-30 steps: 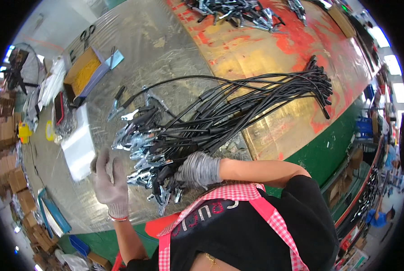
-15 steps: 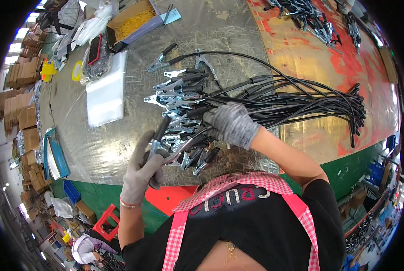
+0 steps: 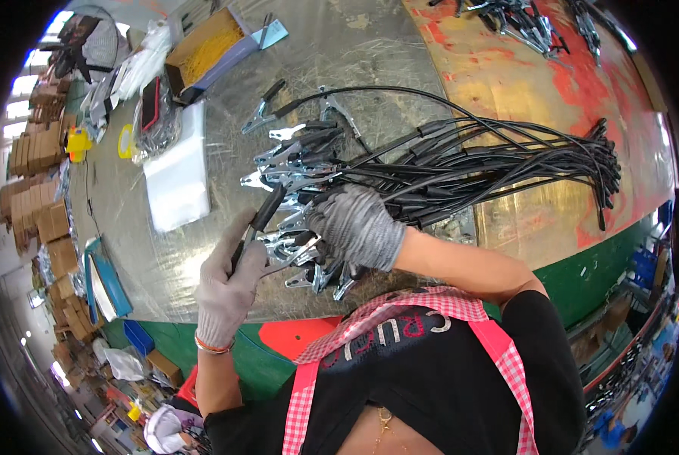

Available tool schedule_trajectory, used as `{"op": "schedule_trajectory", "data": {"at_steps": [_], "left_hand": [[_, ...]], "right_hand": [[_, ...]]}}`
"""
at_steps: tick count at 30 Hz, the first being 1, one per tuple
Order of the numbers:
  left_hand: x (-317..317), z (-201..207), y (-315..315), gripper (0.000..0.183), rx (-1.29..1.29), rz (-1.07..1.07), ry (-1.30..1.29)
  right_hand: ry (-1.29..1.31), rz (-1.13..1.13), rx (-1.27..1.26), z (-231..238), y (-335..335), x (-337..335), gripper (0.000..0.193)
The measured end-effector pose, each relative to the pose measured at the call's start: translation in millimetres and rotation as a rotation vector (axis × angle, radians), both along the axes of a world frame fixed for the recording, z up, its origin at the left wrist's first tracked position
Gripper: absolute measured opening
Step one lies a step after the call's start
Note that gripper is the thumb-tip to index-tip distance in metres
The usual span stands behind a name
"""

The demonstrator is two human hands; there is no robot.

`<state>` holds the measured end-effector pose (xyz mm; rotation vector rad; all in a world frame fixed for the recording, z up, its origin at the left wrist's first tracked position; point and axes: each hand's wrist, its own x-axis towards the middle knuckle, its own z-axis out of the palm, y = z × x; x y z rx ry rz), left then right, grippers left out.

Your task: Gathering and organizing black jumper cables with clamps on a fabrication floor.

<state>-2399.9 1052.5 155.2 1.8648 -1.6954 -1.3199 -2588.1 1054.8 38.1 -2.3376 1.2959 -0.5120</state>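
Observation:
My left hand, in a pale grey glove, is closed around a spring clamp with a black handle grip. The clamp is tilted over the near left side of a pile of silver clamps. My right hand, in a mottled grey glove, is curled over the pile's near right side, close to the left hand. Its fingertips and what they grip are hidden. From the clamps a bundle of black cables runs right across the table, its looped ends gathered at the far right.
On the table's left lie clear plastic bags, a red-edged phone, yellow tape and an open box of thin yellow pieces. More clamps lie at the far right. A red stool stands below the near edge.
My right hand has moved left, nearer to my left hand. The clamp in my left hand has shifted, its black grip now rising more to the upper right. The whole view has shifted slightly.

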Motion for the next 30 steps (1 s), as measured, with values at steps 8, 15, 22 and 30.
{"op": "schedule_trajectory", "data": {"at_steps": [8, 15, 22, 30], "left_hand": [[-33, 21, 7, 0.048, -0.619, -0.665, -0.742], [-29, 2, -10, 0.044, -0.615, -0.326, -0.296], [-49, -12, -67, 0.04, -0.31, -0.226, -0.147], [21, -123, -118, 0.06, -0.377, -0.069, -0.136]], "right_hand": [[-0.153, 0.174, 0.134, -1, -23, 11, 0.02], [-0.129, 0.14, 0.049, 35, -17, 11, 0.017], [0.004, 0.068, -0.005, 20, -61, -5, 0.021], [0.38, -0.407, 0.202, -61, -70, -168, 0.042]]}}
